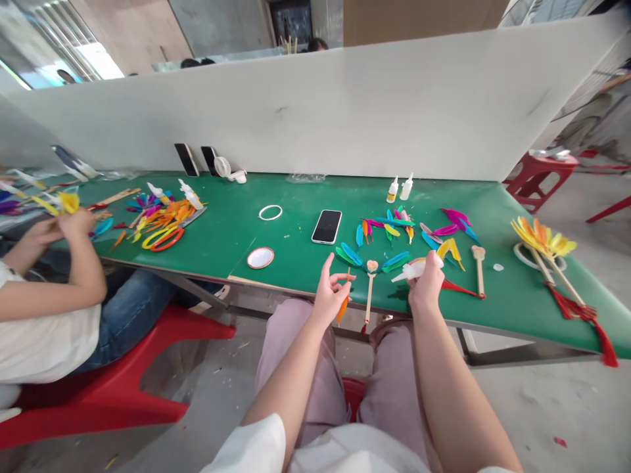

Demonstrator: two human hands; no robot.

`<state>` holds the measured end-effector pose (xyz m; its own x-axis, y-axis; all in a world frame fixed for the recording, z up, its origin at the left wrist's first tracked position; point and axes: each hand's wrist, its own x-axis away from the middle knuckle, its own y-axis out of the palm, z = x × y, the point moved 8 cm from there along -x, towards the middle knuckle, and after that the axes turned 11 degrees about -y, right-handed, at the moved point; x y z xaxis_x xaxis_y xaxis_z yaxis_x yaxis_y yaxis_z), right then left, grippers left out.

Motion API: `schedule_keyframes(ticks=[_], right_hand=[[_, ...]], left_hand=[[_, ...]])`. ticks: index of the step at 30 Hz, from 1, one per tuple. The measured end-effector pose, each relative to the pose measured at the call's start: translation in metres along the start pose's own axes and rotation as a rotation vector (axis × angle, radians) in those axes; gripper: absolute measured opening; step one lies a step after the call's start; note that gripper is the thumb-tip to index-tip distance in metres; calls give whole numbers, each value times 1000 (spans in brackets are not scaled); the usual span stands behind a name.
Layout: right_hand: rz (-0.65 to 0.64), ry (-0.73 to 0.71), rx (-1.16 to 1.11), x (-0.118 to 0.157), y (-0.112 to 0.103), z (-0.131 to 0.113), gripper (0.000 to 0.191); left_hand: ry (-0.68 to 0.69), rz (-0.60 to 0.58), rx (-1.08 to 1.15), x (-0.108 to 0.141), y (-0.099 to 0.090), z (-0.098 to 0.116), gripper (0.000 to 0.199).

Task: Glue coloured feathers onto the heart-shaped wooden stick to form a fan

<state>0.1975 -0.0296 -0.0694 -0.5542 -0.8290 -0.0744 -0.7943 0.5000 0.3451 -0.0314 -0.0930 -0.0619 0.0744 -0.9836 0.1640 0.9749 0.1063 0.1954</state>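
My left hand (329, 295) pinches an orange feather (342, 311), its fingers partly spread, near the table's front edge. In my right hand (428, 282) is a white glue bottle (415, 269), tilted with its nozzle pointing left. Between both hands lies a wooden stick (369, 295) with a heart-shaped top, its lower end over the edge with a red tassel. Blue and teal feathers (351, 255) fan out to the left of the heart, and more teal feathers (396, 262) to its right. Another wooden stick (479, 270) with a red tassel rests right of my right hand.
A phone (327, 226), a white ring (270, 212) and a round lid (260, 257) lie on the green table (221, 243). Two glue bottles (399, 189) stand at the back. Yellow-orange feather fans (545, 240) sit at the right. Another person's hands (64, 226) work at the left.
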Motion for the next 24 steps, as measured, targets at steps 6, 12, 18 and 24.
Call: schedule_keyframes(ticks=[6, 12, 18, 24], right_hand=[[-82, -348, 75, 29, 20, -53, 42], [-183, -626, 127, 57, 38, -96, 35], [-241, -680, 208, 66, 43, -96, 31], [-244, -749, 294, 69, 42, -98, 31]], left_hand=[[-18, -25, -37, 11, 16, 1, 89], [-1, -47, -101, 25, 34, 9, 84], [35, -46, -124, 31, 42, 19, 83], [54, -27, -142, 36, 43, 25, 83]])
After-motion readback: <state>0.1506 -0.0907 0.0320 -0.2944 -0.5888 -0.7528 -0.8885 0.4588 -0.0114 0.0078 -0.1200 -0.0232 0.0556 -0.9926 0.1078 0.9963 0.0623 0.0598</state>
